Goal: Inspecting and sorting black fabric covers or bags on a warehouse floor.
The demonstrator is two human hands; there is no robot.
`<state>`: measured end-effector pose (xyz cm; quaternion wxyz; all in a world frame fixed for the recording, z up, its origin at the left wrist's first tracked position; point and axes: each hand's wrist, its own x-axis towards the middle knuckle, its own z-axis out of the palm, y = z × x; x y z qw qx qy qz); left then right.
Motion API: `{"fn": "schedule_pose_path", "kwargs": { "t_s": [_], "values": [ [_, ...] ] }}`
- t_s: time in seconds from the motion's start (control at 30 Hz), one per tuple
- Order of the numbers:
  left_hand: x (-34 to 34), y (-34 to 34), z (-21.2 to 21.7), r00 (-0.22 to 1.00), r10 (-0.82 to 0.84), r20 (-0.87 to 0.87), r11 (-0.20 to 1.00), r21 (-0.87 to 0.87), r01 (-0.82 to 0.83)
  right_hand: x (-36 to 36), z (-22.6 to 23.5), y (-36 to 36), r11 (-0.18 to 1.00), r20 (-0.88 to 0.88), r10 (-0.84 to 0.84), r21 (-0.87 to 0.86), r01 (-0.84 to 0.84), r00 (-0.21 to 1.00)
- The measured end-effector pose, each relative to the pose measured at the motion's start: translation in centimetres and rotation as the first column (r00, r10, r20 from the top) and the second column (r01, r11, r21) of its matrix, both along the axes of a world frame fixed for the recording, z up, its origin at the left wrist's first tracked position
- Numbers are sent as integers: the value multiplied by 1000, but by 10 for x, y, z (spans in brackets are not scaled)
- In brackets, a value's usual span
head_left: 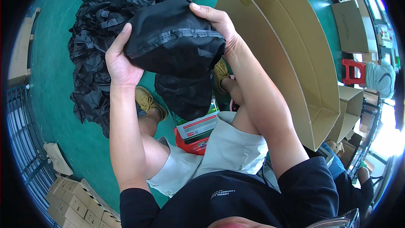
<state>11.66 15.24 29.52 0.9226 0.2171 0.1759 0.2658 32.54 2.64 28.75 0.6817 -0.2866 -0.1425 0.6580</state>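
Both my hands hold up a black fabric piece (177,52) with a stitched seam curving across it. My left hand (123,63) grips its left end, thumb raised along the edge and fingers hidden beneath. At the upper right edge my right hand (219,23) pinches the cloth with the thumb on top; its other fingers are mostly out of sight. Below, more black fabric (184,97) lies between my legs over a white and green package (198,126). A large heap of crumpled black fabric pieces (93,38) covers the floor beyond and left of my hands.
A big open cardboard box (301,59) stands close to my right arm. Something red (192,145) sits under the package. Red stools (353,71) and more cartons line the right side. Stacked cartons (76,202) are at lower left. Another person (350,185) is at lower right.
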Motion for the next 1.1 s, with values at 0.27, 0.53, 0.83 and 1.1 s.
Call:
{"fn": "schedule_pose_path", "kwargs": {
  "t_s": [0.27, 0.53, 0.83, 1.1],
  "values": [
    [1, 1, -2, 1000, -6, 11, 1000, 30, 6, -10, 12, 4, 976, -114, -156, -167, 136, 981],
    [-7, 10, -2, 998, 53, 23, 998, 27, -54, 0, -3, 1, 1000, -30, 10, -24, -11, 999],
    [-23, 29, 3, 991, 65, 117, 998, 7, -66, 20, -7, -6, 952, 35, 129, 277, -134, 991],
    [-22, 26, 1, 994, 112, 10, 993, 24, -112, 19, -11, 1, 985, 442, 49, -171, 31, 896]
  ]
}}
